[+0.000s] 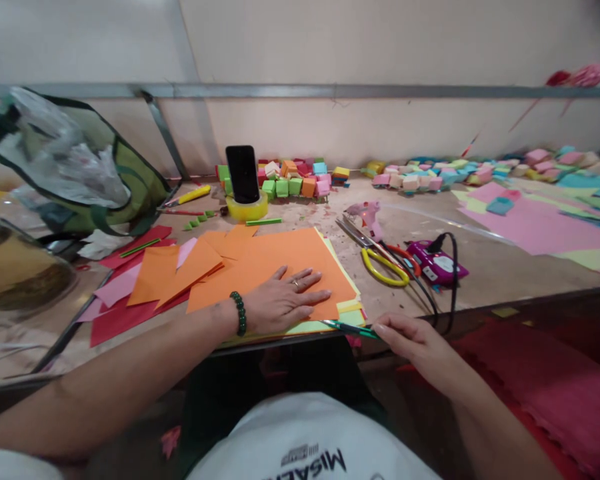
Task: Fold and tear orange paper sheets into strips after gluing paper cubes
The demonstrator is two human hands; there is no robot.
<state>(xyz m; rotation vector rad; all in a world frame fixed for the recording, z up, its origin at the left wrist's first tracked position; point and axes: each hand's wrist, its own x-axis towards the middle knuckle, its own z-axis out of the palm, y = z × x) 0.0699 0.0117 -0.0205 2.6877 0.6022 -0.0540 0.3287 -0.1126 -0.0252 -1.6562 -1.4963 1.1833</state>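
Note:
My left hand (pixel 285 300) lies flat with spread fingers on a large orange sheet (pixel 280 257) near the table's front edge. A ring and a green bead bracelet are on that hand and wrist. Yellow and light green sheets (pixel 347 308) show under the orange one. My right hand (pixel 405 335) pinches the end of a green pen-like tool (pixel 353 328), whose thin tip points left at the paper's front edge. Smaller orange pieces (pixel 155 275), with pink and red paper (pixel 113 323) below them, lie to the left of my left hand.
Yellow-handled scissors (pixel 385 267), a pink glue gun (pixel 367 215) and a purple power socket (pixel 436 261) with a black cable lie right. A phone (pixel 243 175) stands on yellow tape (pixel 247 208). Folded paper blocks (pixel 295 183) line the wall; a green bag (pixel 130 190) is left.

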